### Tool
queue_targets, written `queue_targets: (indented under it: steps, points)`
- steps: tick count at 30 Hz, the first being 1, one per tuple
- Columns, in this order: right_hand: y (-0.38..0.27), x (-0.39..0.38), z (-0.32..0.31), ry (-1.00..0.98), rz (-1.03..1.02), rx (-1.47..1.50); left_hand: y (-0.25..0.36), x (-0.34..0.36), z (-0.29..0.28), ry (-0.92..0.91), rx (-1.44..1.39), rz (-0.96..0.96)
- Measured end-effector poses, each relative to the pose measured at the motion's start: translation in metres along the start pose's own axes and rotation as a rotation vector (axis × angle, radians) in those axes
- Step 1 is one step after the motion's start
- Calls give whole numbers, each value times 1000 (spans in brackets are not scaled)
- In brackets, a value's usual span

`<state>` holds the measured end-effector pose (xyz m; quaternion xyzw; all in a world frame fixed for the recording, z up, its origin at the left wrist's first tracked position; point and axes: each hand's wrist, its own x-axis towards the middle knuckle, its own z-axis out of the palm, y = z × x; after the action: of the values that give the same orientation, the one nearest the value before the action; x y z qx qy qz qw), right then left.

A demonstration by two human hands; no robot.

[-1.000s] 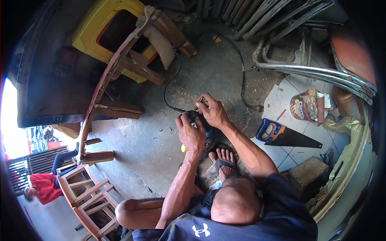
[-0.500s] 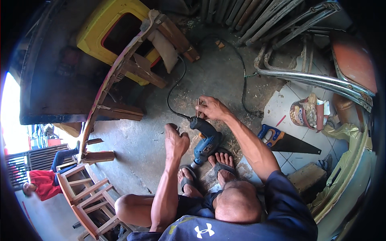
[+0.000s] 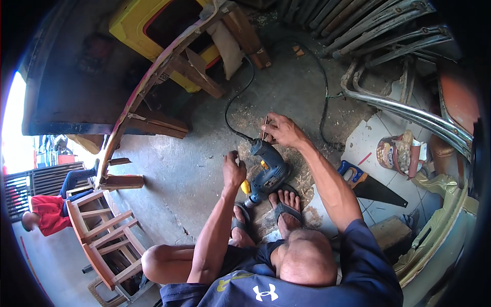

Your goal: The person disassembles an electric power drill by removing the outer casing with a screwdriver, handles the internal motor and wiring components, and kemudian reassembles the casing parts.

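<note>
A blue-and-black corded power drill [image 3: 269, 170] lies on the floor before my feet, its cord running from the handle end. Beyond that end, my right hand [image 3: 286, 133] pinches a thin reddish-brown rod [image 3: 265, 128], held nearly upright. My left hand [image 3: 233, 170] is left of the drill with its fingers curled closed; whatever they hold is too small to make out. A yellow piece [image 3: 245, 187] shows between my left wrist and the drill; its kind is unclear.
A handsaw [image 3: 381, 190] lies on the tiles at right, near a tub [image 3: 394, 152] with stuff in it. Metal chair frames [image 3: 404, 105] crowd the upper right. A curved wooden frame [image 3: 138, 97] stands at left. A person in red [image 3: 49, 214] is by a wooden chair [image 3: 105, 233].
The view has shifted, so most things sit further right or higher. The yellow piece beside the drill has come into sight. My right hand still pinches the rod.
</note>
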<state>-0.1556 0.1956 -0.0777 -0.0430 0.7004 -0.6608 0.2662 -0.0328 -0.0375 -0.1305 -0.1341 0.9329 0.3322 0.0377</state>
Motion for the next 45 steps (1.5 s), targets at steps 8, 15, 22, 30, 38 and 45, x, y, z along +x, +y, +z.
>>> queue_targets:
  steps: [8, 15, 22, 30, 38, 45]
  points:
    - [1, -4, -6, 35, 68, -51, -6, -60, 10, -266, 220, -478]
    - [-6, -9, -11, 44, 74, -114, 58, -55, -122, -22, 264, -13]
    - [-7, -6, -7, 34, 68, -93, 135, -21, -214, -55, 444, 164]
    - [-12, -11, -4, 53, 65, -108, 151, 38, -215, -131, 517, 364]
    - [-10, -16, -9, 57, 89, -118, 155, 72, -209, -296, 588, 460]
    - [-14, -13, -6, 33, 69, -127, 170, 114, -202, -394, 647, 745]
